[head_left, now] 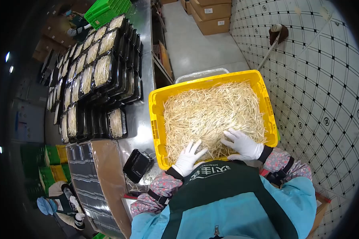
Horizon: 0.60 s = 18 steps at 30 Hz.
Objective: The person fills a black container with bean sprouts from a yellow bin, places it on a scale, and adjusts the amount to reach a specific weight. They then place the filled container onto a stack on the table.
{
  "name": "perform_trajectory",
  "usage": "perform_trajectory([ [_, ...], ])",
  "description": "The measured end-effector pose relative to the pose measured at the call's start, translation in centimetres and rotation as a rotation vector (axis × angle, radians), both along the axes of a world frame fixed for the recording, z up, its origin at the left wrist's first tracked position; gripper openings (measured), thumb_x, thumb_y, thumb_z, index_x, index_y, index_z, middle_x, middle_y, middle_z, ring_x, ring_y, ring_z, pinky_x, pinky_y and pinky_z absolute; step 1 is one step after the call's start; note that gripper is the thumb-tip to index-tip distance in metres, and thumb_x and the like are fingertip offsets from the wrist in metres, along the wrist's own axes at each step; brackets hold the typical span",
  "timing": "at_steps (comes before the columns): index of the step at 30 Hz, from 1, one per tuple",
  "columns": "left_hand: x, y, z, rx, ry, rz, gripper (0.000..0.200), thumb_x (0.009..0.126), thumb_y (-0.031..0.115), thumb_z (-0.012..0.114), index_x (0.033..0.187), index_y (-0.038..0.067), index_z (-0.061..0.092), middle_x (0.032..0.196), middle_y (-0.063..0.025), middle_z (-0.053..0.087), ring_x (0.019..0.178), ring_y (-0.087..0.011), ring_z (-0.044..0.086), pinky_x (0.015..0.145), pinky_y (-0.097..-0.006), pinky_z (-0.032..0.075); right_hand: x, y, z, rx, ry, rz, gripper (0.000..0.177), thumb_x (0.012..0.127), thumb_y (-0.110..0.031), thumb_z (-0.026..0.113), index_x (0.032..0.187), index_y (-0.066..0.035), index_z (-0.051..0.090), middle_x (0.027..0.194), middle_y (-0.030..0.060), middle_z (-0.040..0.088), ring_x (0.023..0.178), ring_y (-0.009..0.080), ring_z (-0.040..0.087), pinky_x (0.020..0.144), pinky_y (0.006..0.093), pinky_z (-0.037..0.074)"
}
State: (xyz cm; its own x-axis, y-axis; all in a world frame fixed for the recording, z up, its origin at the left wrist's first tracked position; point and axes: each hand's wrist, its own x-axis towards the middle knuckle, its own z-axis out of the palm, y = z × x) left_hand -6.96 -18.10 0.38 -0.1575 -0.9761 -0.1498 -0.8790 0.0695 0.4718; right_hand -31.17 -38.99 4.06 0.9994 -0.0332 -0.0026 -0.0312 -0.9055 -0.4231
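Note:
A yellow crate in front of me is filled with loose, thin, pale strands that look like bean sprouts. My left hand, in a white glove, lies at the near left part of the heap with its fingers spread. Further right, my right hand, gloved in white too, rests palm down with fingers apart on the near right part of the sprouts. Both hands touch the surface of the heap, and neither grips anything visible.
A metal table on the left carries stacked black trays of sprouts. Nearer are an empty black tray and a large carton of black trays. Two other people work at the left. Brown boxes stand at the back.

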Motion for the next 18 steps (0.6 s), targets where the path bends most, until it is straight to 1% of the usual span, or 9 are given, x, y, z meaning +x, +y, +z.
perform_trajectory([
  [2, 1.3, 0.5, 1.3, 0.071, 0.182, -0.05, 0.053, 0.088, 0.029, 0.068, 0.139, 0.02, 0.054, 0.152, -0.0191, 0.037, 0.138, -0.0482, 0.033, 0.112, -0.0512, 0.035, 0.0, -1.6, 1.1, 0.299, 0.077, 0.008, 0.065, 0.089, -0.048, 0.063, 0.136, -0.004, 0.053, 0.128, 0.0226, 0.056, 0.123, 0.0392, 0.051, 0.102, 0.0453, 0.042],
  [4, 2.9, 0.3, 3.0, 0.162, 0.383, 0.056, 0.043, 0.092, 0.033, 0.066, 0.131, 0.016, 0.062, 0.14, -0.0177, 0.054, 0.13, -0.0383, 0.049, 0.108, -0.0424, 0.041, 0.9, -3.9, 2.3, 0.395, 0.134, -0.03, 0.054, 0.091, -0.045, 0.064, 0.131, -0.009, 0.06, 0.112, 0.0173, 0.068, 0.102, 0.0333, 0.066, 0.087, 0.039, 0.053],
  [5, 3.8, -0.3, 3.9, 0.268, 0.508, 0.16, 0.041, 0.092, 0.036, 0.066, 0.128, 0.015, 0.065, 0.135, -0.0169, 0.059, 0.127, -0.0354, 0.054, 0.107, -0.0393, 0.043, 2.6, -4.8, 4.7, 0.4, 0.288, -0.149, 0.051, 0.09, -0.044, 0.065, 0.13, -0.012, 0.062, 0.112, 0.014, 0.07, 0.099, 0.0315, 0.069, 0.086, 0.0382, 0.054],
  [7, 5.4, -2.5, 5.3, 0.27, 0.464, 0.397, 0.041, 0.091, 0.036, 0.067, 0.123, 0.011, 0.067, 0.129, -0.0172, 0.062, 0.12, -0.0314, 0.059, 0.103, -0.038, 0.046, 5.6, -6.7, 2.7, 0.567, 0.112, -0.275, 0.052, 0.091, -0.044, 0.063, 0.129, -0.008, 0.063, 0.117, 0.0163, 0.069, 0.105, 0.0304, 0.068, 0.092, 0.0372, 0.052],
  [10, 7.1, -7.1, 1.1, -0.237, 0.176, 0.567, 0.053, 0.092, 0.038, 0.065, 0.131, 0.003, 0.058, 0.134, -0.0224, 0.057, 0.125, -0.04, 0.052, 0.106, -0.0437, 0.042, 11.7, -7.6, -2.2, 0.219, -0.134, -0.269, 0.068, 0.092, -0.059, 0.055, 0.138, -0.009, 0.053, 0.125, 0.0219, 0.063, 0.115, 0.0366, 0.06, 0.1, 0.0429, 0.046],
  [11, 7.1, -8.4, -1.0, -0.429, -0.008, 0.544, 0.058, 0.093, 0.039, 0.064, 0.135, 0.0, 0.054, 0.135, -0.0241, 0.055, 0.127, -0.0435, 0.049, 0.107, -0.0455, 0.039, 12.8, -7.1, -3.8, 0.206, -0.007, -0.22, 0.07, 0.091, -0.06, 0.055, 0.138, -0.008, 0.053, 0.125, 0.0226, 0.062, 0.117, 0.0365, 0.058, 0.101, 0.0435, 0.044],
  [13, 5.7, -8.7, -4.3, -0.082, 0.022, 0.567, 0.08, 0.09, 0.053, 0.062, 0.145, -0.001, 0.039, 0.142, -0.0303, 0.044, 0.135, -0.0467, 0.038, 0.112, -0.0516, 0.032, 14.1, -6.3, -5.6, 0.173, 0.247, -0.116, 0.075, 0.089, -0.063, 0.056, 0.138, -0.007, 0.051, 0.127, 0.0239, 0.059, 0.12, 0.0362, 0.056, 0.103, 0.0446, 0.042],
  [15, 2.4, -5.6, -4.7, -0.065, -0.033, 0.43, 0.095, 0.082, 0.06, 0.067, 0.147, -0.001, 0.034, 0.147, -0.0302, 0.037, 0.139, -0.0446, 0.033, 0.111, -0.0557, 0.031, 10.3, -3.9, -4.4, 0.011, 0.126, -0.042, 0.089, 0.081, -0.07, 0.061, 0.14, -0.004, 0.048, 0.128, 0.0219, 0.058, 0.121, 0.0355, 0.054, 0.103, 0.0459, 0.041],
  [18, -0.8, -1.6, -2.3, -0.038, -0.143, 0.299, 0.116, 0.064, 0.06, 0.081, 0.149, 0.0, 0.03, 0.149, -0.0274, 0.033, 0.139, -0.0437, 0.032, 0.111, -0.0537, 0.032, 4.7, -2.0, -3.3, -0.137, 0.025, 0.034, 0.107, 0.06, -0.056, 0.082, 0.143, -0.003, 0.041, 0.132, 0.0163, 0.054, 0.125, 0.0321, 0.05, 0.105, 0.045, 0.039],
])
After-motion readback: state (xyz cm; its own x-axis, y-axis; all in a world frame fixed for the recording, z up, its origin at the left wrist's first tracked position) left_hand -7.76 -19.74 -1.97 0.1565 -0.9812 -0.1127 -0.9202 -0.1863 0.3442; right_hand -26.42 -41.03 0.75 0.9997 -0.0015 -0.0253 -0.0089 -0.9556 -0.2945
